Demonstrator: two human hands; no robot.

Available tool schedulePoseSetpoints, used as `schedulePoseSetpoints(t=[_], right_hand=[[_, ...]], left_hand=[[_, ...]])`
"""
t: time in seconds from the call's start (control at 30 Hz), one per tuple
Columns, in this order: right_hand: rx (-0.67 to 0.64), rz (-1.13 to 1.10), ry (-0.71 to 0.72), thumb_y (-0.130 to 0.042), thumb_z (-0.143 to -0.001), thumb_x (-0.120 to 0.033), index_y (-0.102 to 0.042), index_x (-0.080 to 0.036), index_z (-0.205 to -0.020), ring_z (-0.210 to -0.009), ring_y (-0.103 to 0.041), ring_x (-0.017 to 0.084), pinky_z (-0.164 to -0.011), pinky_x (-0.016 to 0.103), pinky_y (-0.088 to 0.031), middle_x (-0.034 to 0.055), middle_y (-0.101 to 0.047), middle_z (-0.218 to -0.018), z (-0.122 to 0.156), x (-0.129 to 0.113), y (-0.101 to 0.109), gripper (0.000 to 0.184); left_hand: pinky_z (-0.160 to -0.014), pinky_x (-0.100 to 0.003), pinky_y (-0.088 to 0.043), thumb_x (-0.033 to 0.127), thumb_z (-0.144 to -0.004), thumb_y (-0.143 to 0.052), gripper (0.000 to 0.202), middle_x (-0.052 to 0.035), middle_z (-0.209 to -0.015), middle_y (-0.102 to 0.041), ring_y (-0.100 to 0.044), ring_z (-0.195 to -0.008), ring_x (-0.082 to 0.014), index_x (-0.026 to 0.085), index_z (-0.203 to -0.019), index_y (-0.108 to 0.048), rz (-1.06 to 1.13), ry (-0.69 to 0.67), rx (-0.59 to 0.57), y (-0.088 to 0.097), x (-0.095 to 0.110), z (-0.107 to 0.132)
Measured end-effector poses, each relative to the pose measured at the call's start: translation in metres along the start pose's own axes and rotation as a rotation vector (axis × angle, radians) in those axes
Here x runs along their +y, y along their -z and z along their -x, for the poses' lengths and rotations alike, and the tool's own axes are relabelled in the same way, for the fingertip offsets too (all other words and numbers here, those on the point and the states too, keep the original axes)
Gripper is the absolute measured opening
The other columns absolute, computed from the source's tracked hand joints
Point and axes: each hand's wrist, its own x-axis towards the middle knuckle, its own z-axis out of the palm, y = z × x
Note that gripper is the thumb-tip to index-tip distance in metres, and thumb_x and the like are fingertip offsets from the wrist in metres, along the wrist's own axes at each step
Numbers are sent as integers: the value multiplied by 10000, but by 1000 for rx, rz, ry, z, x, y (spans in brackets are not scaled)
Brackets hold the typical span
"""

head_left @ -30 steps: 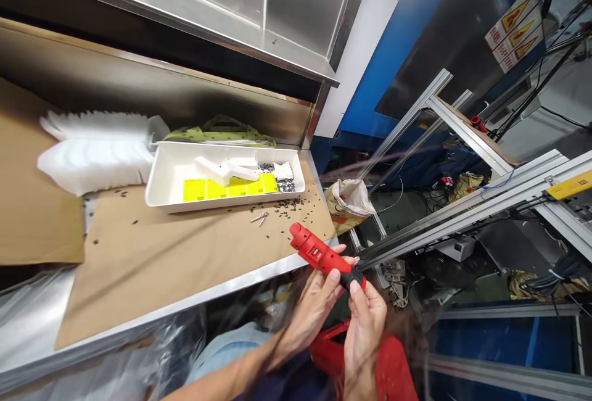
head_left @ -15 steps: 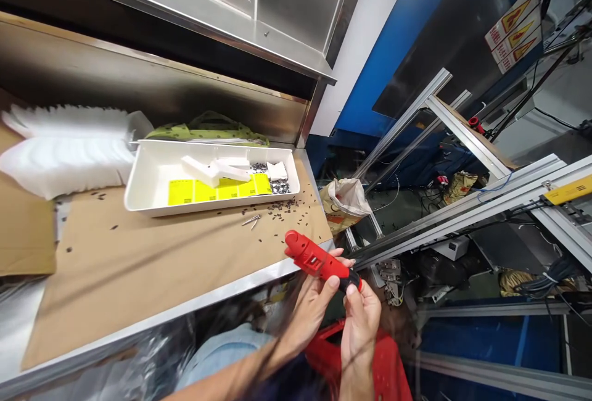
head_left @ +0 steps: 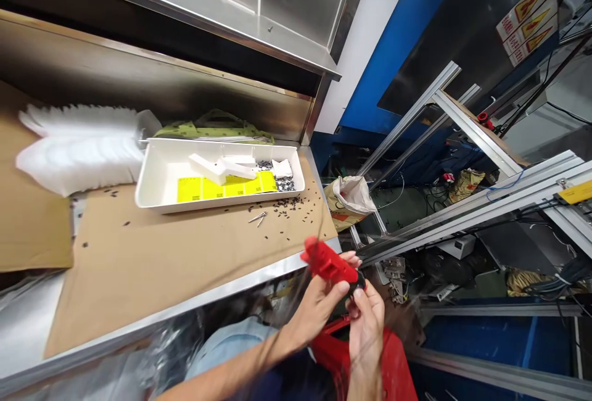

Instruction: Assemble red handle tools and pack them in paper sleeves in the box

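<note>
A red handheld tool (head_left: 329,263) with a black end is held just off the table's front edge, slanting down to the right and slightly blurred. Its exact kind does not show. My left hand (head_left: 319,305) is closed around the red body, thumb along the near side and fingertips showing beyond it. At the black end, my right hand (head_left: 367,311) pinches the tool between thumb and fingers. Whether a small part sits between those fingers is hidden.
On the cardboard-covered table (head_left: 152,259) stands a white tray (head_left: 160,206) with yellow labels (head_left: 226,186), white blocks and small dark pieces. White foam sheets (head_left: 83,154) lie left. A paper sack (head_left: 349,200) and metal frame (head_left: 444,222) stand right; something red (head_left: 393,358) is below.
The tool and both hands have shifted slightly right and down in the view. The table and tray also appear farther right. Both hands keep their hold.
</note>
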Motion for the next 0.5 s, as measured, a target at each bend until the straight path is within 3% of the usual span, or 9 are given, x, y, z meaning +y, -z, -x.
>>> schedulePoseSetpoints(t=[0.1,0.23,0.33,0.5], right_hand=[[-22,-18,32,-776,-730,-555,-736,-185,-857,-536,-289,76,-459,211,-301,0,-575,-726,4,-3,4,393],[-26,-32,63,-756,-762,-564,-743,-187,-855,-537,-281,92,-450,213,-300,-50,-408,-607,7,-3,4,389],[20,34,86,-758,-767,-564,-757,-181,-898,-532,-311,77,-462,203,-300,-32,-505,-654,8,1,2,405],[111,281,232,-730,-791,-576,-762,-168,-1020,-788,-596,170,-684,266,-470,50,-694,-888,10,6,-1,469]], left_hand=[[-1076,-480,-497,532,-833,-735,610,-92,-1320,-692,-589,-1299,-349,294,-1380,-607,186,128,0,-1,4,-6],[-1023,-426,-529,513,-833,-756,626,-104,-1261,-720,-609,-1281,-306,272,-1385,-584,359,260,16,-1,13,-12],[-982,-385,-545,466,-826,-779,574,-102,-1211,-738,-642,-1234,-283,263,-1336,-615,426,304,33,-1,17,-14],[-939,-344,-556,400,-906,-698,469,-95,-1198,-739,-676,-1162,-243,234,-1335,-609,524,341,58,-1,23,-14]])
